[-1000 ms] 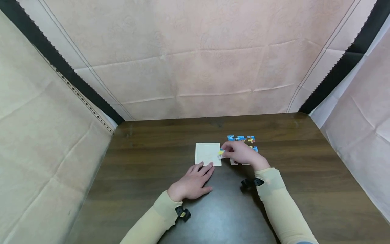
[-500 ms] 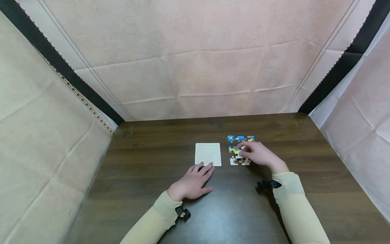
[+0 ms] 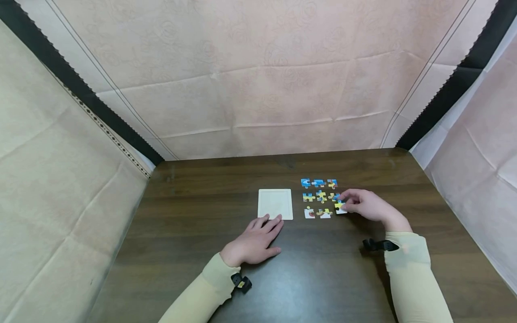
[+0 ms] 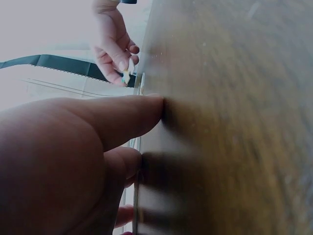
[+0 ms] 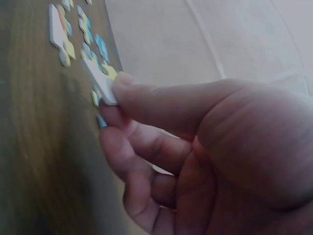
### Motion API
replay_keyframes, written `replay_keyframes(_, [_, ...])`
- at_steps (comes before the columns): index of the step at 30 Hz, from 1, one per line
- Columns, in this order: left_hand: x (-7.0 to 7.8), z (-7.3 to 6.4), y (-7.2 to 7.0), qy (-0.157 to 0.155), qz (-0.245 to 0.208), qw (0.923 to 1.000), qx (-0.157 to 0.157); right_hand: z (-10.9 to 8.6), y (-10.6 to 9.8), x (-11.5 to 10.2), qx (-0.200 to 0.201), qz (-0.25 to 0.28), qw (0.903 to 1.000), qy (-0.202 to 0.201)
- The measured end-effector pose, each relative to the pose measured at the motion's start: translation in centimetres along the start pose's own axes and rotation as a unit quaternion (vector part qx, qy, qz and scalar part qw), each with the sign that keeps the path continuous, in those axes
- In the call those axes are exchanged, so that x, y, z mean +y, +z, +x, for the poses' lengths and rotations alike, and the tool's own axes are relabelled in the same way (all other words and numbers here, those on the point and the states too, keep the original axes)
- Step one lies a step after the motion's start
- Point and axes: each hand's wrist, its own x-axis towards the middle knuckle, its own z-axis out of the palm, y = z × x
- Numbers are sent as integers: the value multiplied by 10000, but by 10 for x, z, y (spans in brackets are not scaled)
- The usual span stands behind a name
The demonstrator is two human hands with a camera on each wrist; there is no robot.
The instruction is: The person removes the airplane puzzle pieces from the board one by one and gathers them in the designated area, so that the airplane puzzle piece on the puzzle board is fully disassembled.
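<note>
My right hand [image 3: 366,205] pinches a jigsaw puzzle piece [image 3: 339,207] between thumb and fingers, at the right side of the laid-out pieces. In the right wrist view that piece [image 5: 101,82] shows a white edge, tilted above the table. Several other puzzle pieces [image 3: 321,196] in blue, yellow and white lie in loose rows, apart from one another. A square white puzzle tray [image 3: 275,203] lies to their left with a bare face. My left hand [image 3: 254,242] rests with spread fingers at the tray's near edge; in the left wrist view its fingertips [image 4: 155,105] touch the table.
The brown wooden table [image 3: 210,188] spreads around the tray and pieces. Pale fabric walls [image 3: 258,89] rise behind it and at both sides. Black wrist cameras sit on both wrists, the right camera [image 3: 379,245] close above the tabletop.
With the puzzle piece pinched, my right hand has moved rightward from the tray's right edge, across the rows, to their right side. The left hand stays in place.
</note>
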Motion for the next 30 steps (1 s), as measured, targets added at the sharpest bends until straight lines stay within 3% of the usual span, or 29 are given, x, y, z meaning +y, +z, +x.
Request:
replay_keyframes(8, [-1, 0, -1, 37, -111, 9999, 4, -3, -2, 5, -286, 190, 9990, 270])
replay_keyframes(20, [0, 0, -1, 13, -87, 10000, -19, -2, 4, 3, -256, -164, 9984, 484])
replay_keyframes(30, [1, 0, -2, 3, -34, 10000, 6, -2, 7, -2, -291, -282, 9982, 435])
